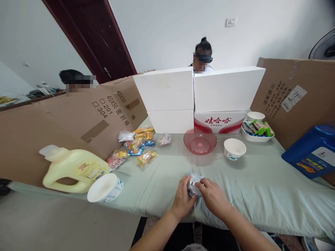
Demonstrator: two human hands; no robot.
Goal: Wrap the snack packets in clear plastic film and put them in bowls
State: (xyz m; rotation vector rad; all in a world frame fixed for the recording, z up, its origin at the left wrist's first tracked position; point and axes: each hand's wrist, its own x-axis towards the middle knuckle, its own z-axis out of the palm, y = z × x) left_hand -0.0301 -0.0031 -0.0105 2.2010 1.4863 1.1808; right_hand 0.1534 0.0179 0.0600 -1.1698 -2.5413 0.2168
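Clear crinkled plastic of a small packet (194, 184) shows between the two hands at the near edge of the table (162, 181): the left hand (183, 202) closes its grip on the packet's left side and the right hand (213, 197) pinches its right side, fingers bent over it. Farther left stand a white paper cup (104, 188) and a yellow jug (72, 169). Beyond lie a heap of snack packets (137, 144), a pink bowl (200, 141) and a white bowl (235, 148).
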